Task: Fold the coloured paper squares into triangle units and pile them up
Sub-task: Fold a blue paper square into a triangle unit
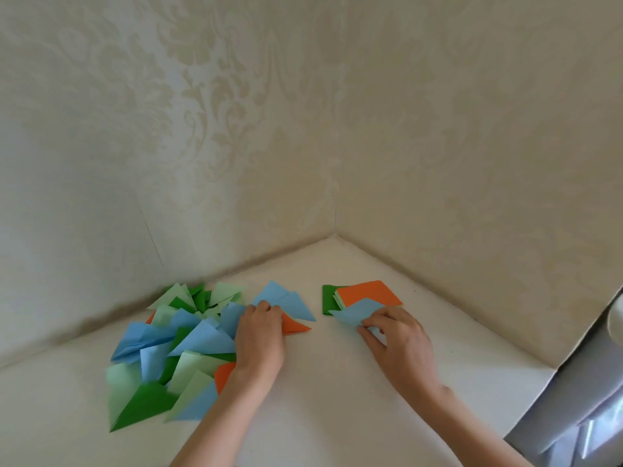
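Fingers of the right hand (pixel 401 345), lower right of centre in the frame, curl round the near corner of a light blue paper sheet (pixel 357 315), the grip pinching it between thumb and fingertips; the sheet's far end lies over the stack of unfolded coloured paper squares (pixel 371 293), whose top sheet is orange, with pale green edges and a dark green sheet showing at its left side. The left hand (pixel 261 335), just left of centre, has its fingers curled down onto an orange folded paper triangle (pixel 295 326), this grip holding the piece against the white desk (pixel 337 382); whether the thumb is under the paper cannot be told. Touching that triangle on its far side lies a pair of light blue folded triangles (pixel 286 299), their points spreading toward the upper right. Left of the left hand, in the lower left of the frame, spreads the loose pile of folded paper triangles (pixel 168 348) in light blue, pale green, dark green and orange, overlapping one another and reaching back to the wall; the left forearm crosses its right edge. Cream patterned wallpaper (pixel 236 129) covers both walls, which meet in a corner above the centre of the desk. At the lower right edge stands a grey metallic object (pixel 580 399), blurred and only partly in view.
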Tool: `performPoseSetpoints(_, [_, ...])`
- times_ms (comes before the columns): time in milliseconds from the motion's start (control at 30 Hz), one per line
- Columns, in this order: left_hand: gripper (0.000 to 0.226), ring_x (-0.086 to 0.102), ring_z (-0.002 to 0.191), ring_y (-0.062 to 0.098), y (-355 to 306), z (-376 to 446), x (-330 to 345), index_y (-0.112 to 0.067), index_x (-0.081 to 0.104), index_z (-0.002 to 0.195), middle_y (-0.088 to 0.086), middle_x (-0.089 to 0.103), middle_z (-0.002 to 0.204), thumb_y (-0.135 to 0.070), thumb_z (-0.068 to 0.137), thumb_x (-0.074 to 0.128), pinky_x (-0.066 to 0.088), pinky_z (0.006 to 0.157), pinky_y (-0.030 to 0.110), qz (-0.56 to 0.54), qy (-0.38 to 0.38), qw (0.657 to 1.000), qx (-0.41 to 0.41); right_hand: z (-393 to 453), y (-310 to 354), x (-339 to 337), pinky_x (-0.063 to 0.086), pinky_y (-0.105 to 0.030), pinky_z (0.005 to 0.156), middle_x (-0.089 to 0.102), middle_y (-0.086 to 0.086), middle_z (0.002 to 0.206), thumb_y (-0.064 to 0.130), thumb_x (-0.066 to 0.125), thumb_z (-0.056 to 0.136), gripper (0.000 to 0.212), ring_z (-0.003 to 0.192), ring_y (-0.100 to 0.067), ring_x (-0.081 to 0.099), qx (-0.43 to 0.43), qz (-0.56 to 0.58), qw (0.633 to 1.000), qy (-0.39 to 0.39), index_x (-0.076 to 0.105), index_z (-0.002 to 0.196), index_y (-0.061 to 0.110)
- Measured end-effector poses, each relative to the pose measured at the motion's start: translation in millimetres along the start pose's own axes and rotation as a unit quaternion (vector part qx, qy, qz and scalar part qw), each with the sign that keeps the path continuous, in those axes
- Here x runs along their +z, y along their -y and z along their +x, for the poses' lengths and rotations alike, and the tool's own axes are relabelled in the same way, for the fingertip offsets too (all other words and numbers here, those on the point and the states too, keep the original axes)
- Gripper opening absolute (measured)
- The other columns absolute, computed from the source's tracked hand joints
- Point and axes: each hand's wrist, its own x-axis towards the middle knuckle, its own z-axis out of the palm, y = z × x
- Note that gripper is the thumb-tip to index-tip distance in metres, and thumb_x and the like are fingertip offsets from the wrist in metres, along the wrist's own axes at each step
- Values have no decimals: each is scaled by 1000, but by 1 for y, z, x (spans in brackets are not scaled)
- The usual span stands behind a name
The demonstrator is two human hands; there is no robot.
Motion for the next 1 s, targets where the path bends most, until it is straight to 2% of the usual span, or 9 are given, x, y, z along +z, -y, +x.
performPoseSetpoints(100, [24,49,102,19,-5,-7,-3,-23,61,111,-2,53,109,-22,99,40,41,87,30,30,35,999,21,-11,11,-7,47,-28,57,63,12,77,24,80,73,12,69,-16,59,-37,6,999,-1,68,76,27])
performPoseSetpoints(167, [24,51,103,21,-10,-16,-9,-22,59,112,-1,55,111,-23,99,40,41,85,33,27,17,999,36,-20,18,-8,47,-28,57,62,15,77,27,78,73,12,70,-13,58,-53,10,998,17,66,76,29])
performPoseSetpoints(267, [12,56,92,19,-21,-37,-12,-17,65,95,-2,58,98,-11,88,58,45,81,33,-116,-61,985,110,-33,23,-5,47,-28,57,61,16,75,32,77,73,12,69,-12,58,-59,13,997,44,65,74,29])
performPoseSetpoints(367, [16,53,94,5,-32,-62,-14,-19,66,96,-9,58,99,-9,83,66,40,86,15,-200,-54,965,160,-41,28,-4,45,-26,58,62,16,75,34,75,73,10,69,-12,59,-62,12,996,66,66,75,30])
performPoseSetpoints(433, [14,51,95,1,-33,-73,-11,-21,67,95,-13,60,99,-14,83,66,33,86,5,-215,-36,964,155,-44,30,-4,45,-27,59,62,16,76,36,72,74,7,70,-11,60,-61,13,995,75,67,75,31])
performPoseSetpoints(500, [9,51,93,1,-31,-79,-7,-24,68,92,-16,61,95,-19,85,65,31,83,3,-217,-19,967,136,-47,31,-3,46,-29,63,63,15,78,39,65,77,9,75,-12,60,-56,19,994,90,68,77,30])
performPoseSetpoints(633, [4,51,85,1,-27,-84,-1,-26,65,80,-18,59,86,-23,82,68,35,76,6,-222,-7,968,114,-50,29,0,46,-30,72,61,14,84,43,55,83,19,82,-13,56,-39,37,990,129,68,81,29])
performPoseSetpoints(767, [17,49,81,2,-31,-84,0,-29,56,71,-18,55,81,-23,79,70,35,72,9,-230,-18,969,86,-46,29,1,46,-27,71,60,14,80,40,63,82,14,79,-10,55,-4,79,987,143,69,79,27])
performPoseSetpoints(1000, [19,46,76,4,-39,-80,5,-26,56,67,-16,51,76,-26,76,72,35,67,15,-226,-30,972,48,-37,34,0,39,-15,64,59,14,83,45,66,81,13,78,-4,53,69,72,979,179,66,82,32])
